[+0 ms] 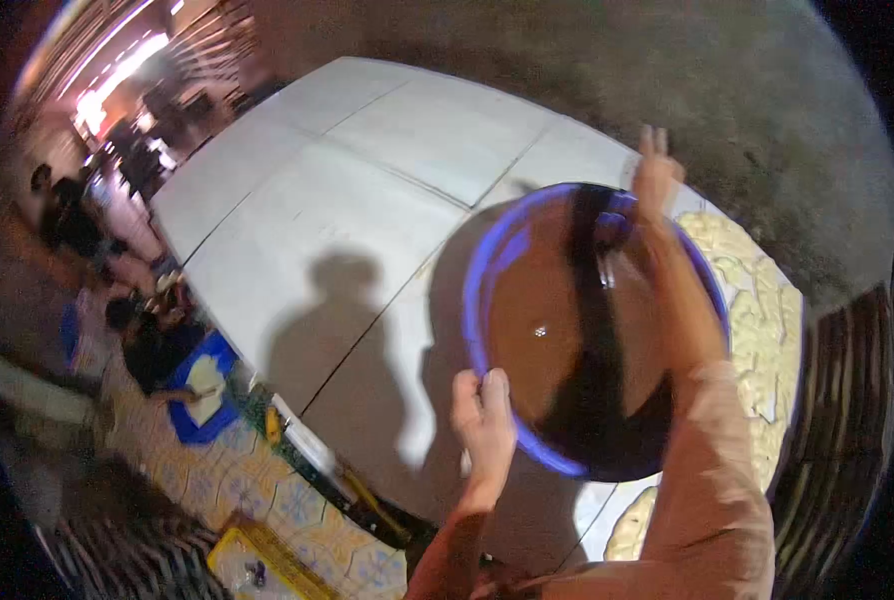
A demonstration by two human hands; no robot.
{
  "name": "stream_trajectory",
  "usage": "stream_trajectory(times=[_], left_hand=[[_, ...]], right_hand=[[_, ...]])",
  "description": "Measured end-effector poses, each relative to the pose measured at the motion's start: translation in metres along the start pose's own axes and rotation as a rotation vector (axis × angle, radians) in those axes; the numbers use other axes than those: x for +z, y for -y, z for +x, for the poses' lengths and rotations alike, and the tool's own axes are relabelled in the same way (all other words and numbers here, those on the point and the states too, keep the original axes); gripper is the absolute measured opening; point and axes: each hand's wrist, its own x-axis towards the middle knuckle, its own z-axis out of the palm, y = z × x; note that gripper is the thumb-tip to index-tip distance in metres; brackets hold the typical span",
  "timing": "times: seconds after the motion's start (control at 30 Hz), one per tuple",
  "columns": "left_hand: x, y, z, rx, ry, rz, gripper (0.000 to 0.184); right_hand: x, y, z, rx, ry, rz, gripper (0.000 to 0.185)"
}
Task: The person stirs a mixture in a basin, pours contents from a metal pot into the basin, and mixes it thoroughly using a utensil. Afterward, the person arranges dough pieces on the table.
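A large basin (474,300) with a blue-purple rim and brown inside stands out over the right part of the white table, a dark shadow falling across it. At its near left rim is my left hand (487,430), closed on the edge with the thumb side up. My right arm reaches across the basin, and my right hand (657,178) is at the far rim, two fingers stretched out past it; whether its other fingers touch the rim is hidden. Pale, dough-like pieces (752,330) lie close together to the right of the basin.
The white tiled table (367,200) fills the middle. On the left, a person (162,340) bends by a blue tub (202,435) holding something pale. A yellow-edged crate (267,565) is on the patterned floor (297,510). Slatted dark wood (842,390) stands at right.
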Motion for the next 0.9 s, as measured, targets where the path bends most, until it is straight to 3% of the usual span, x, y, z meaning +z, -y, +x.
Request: stream_trajectory(times=[0.17,0.2,0.27,0.3,0.37,0.43,0.47,0.5,0.57,0.7,0.77,0.8,0.83,0.87,0.9], left_hand=[[0.000,-0.004,0.003,0.035,-0.008,0.063,0.012],[-0.002,-0.001,0.001,0.042,-0.006,0.095,0.015],[0.001,-0.009,0.001,0.022,-0.011,0.145,0.018],[0.003,-0.007,0.004,0.035,-0.015,0.103,0.017],[0.000,0.001,0.004,0.041,-0.026,0.036,0.017],[0.004,-0.004,0.003,0.041,-0.027,0.012,0.017],[0.002,-0.006,0.005,0.034,-0.026,0.049,0.017],[0.001,-0.005,0.002,0.024,-0.025,0.088,0.017],[0.002,0.009,0.005,0.056,-0.030,0.005,0.017],[0.004,-0.002,0.000,0.024,-0.028,0.037,0.017],[0.002,0.002,0.002,0.017,-0.039,0.025,0.018],[0.006,-0.001,0.000,0.052,-0.025,-0.066,0.017],[0.004,-0.001,-0.001,0.052,-0.012,-0.047,0.017],[0.002,-0.001,0.000,0.052,-0.002,-0.034,0.017],[0.000,0.000,0.000,0.053,0.007,-0.024,0.017]], right_hand=[[0.072,0.132,-0.078,0.141,0.683,0.493,0.050],[0.054,0.145,-0.100,-0.039,0.847,0.457,0.051],[0.008,0.155,-0.128,-0.172,1.060,0.599,0.047],[-0.017,0.156,-0.138,-0.257,1.009,0.588,0.046],[-0.073,0.144,-0.135,0.014,1.161,0.608,0.042],[-0.085,0.086,-0.122,-0.177,0.494,-0.035,0.041],[-0.086,0.079,-0.100,0.596,0.332,0.290,0.040],[-0.085,0.039,-0.075,0.433,0.258,0.265,0.034],[-0.049,0.038,-0.053,0.419,0.026,0.575,0.031],[0.005,0.108,-0.110,0.217,0.395,0.559,0.041],[-0.017,0.149,-0.154,0.052,0.601,0.721,0.042],[-0.038,0.164,-0.161,-0.036,0.549,0.613,0.041],[-0.050,0.160,-0.158,0.043,0.450,0.590,0.041],[-0.063,0.156,-0.156,0.122,0.350,0.572,0.042],[-0.059,0.135,-0.141,0.369,0.191,0.630,0.044]])
